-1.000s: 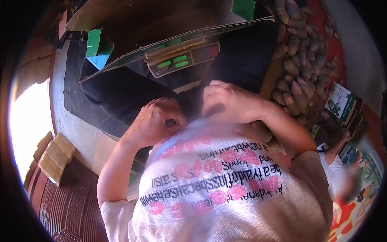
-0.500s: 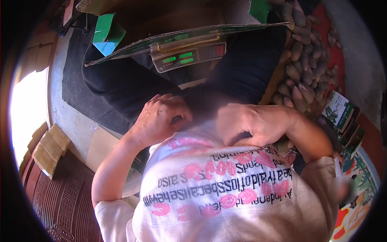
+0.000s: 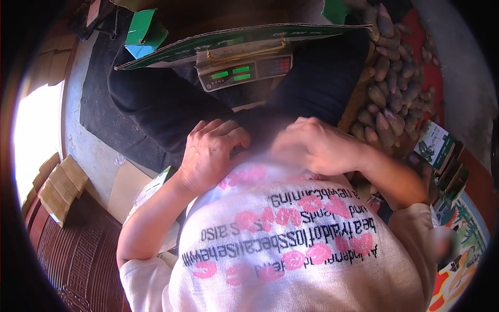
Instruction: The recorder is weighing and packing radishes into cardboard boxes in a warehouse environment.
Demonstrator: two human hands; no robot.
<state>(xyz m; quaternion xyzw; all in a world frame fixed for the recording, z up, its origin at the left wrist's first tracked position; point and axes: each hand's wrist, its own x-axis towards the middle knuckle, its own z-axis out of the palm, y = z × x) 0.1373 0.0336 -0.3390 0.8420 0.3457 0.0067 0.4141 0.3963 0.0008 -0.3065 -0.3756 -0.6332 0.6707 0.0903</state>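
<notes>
My left hand (image 3: pixel 214 151) is at the lower front of my white knitted shirt (image 3: pixel 296 249), just above my lap. Its fingers curl inward, and whatever they may hold is hidden. Across from it, my right hand (image 3: pixel 319 148) is bent over the shirt's bottom edge, its fingers smeared by motion. A gap separates the two hands. Dark trousers (image 3: pixel 166 104) cover my spread legs. Between my knees sits a digital scale (image 3: pixel 247 73) with lit green displays. An open cardboard box (image 3: pixel 244 39) with a yellow rope handle hides the scale's far part.
Many reddish-brown elongated tubers (image 3: pixel 395 93) are heaped at the right, partly on red cloth (image 3: pixel 431 78). Nearby stand green-and-white cartons (image 3: pixel 436 145). A carved dark wooden seat (image 3: pixel 83 255) is at the lower left, with a slatted tan piece (image 3: pixel 62 187) against it.
My right hand has risen slightly away from my belly, its fingers blurring. My left hand has shifted a little and turned. The shirt front lies flatter, and the view has tilted slightly.
</notes>
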